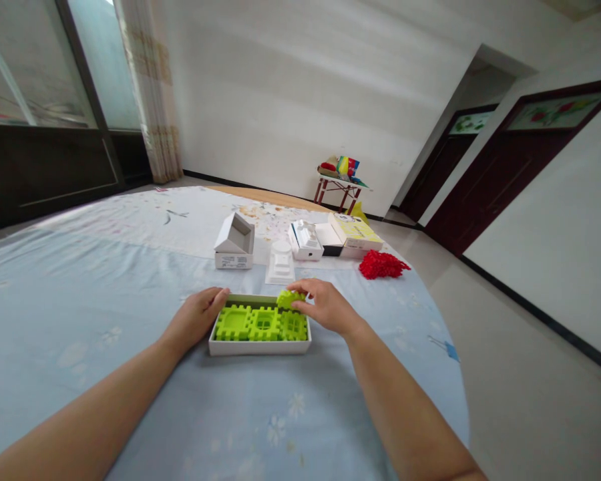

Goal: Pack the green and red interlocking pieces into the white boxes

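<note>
A shallow white box [259, 348] lies on the table in front of me, with green toothed building panels [264, 324] laid flat inside in a row. Some of the panels have a window shape in the middle. My right hand [324, 304] pinches one green building panel [286, 300] at the box's far right corner. That panel is tilted above the others, partly covered by my fingers. At the left side of the box, my left hand [200, 312] rests with its fingers against the wall near the far left corner.
Beyond the box stand an opened white carton [234, 260], a white plastic tray [281, 266], another white box [308, 252] and a yellow box [358, 232]. A red stringy heap [382, 264] lies at the right. A blue clip [451, 350] grips the tablecloth [290, 414] at its right edge.
</note>
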{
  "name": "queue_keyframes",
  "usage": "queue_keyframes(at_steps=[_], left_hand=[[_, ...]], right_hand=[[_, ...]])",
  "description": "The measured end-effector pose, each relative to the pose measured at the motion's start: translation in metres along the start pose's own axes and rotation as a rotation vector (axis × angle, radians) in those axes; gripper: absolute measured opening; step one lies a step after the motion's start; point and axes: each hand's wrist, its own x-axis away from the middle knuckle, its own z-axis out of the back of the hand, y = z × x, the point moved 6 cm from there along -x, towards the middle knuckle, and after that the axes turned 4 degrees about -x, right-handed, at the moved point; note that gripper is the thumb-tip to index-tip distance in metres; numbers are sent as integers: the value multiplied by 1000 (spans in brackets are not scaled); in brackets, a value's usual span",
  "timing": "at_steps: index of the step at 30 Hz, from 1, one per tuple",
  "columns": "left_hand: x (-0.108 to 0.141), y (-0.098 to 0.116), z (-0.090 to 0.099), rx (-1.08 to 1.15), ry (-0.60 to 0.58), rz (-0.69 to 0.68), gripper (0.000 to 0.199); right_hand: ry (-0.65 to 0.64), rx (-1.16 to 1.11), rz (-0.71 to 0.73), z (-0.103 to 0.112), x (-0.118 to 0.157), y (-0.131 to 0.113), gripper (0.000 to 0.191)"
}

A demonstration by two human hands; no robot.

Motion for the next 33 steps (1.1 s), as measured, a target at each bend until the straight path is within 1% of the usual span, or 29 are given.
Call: queue_keyframes(at_steps=[2,5,8,10,13,16,18,20,24,28,33], left_hand=[[0,0,-1,-7,-1,-21,42],[0,0,-1,2,-7,-42,41],[0,1,-1,11,-9,-46,40],[0,1,0,5,-3,-44,40],[0,1,-1,3,7,-44,40],[0,0,-2,10,4,-50,40],[0,0,-2,13,1,-52,42],[0,0,-2,13,1,-45,43],[0,1,-1,16,0,-35,43],[0,-1,-2,-2,0,-45,44],[-1,-2,-3,-28,2,-49,43]], right_hand=[[-16,3,-13,-5,0,6,32],[11,0,-17,-4,2,9,35],[51,7,25,2,3,-1,30],[51,9,66,3,4,-11,24],[-6,16,142,0,6,-28,20],[-110,60,211,-10,9,-41,26],[-157,118,218,-17,11,-44,30],[-179,173,205,-22,12,-44,30],[-197,205,188,-26,12,-42,19],[-160,197,191,-23,11,-43,12],[-5,145,179,-13,5,-40,15]])
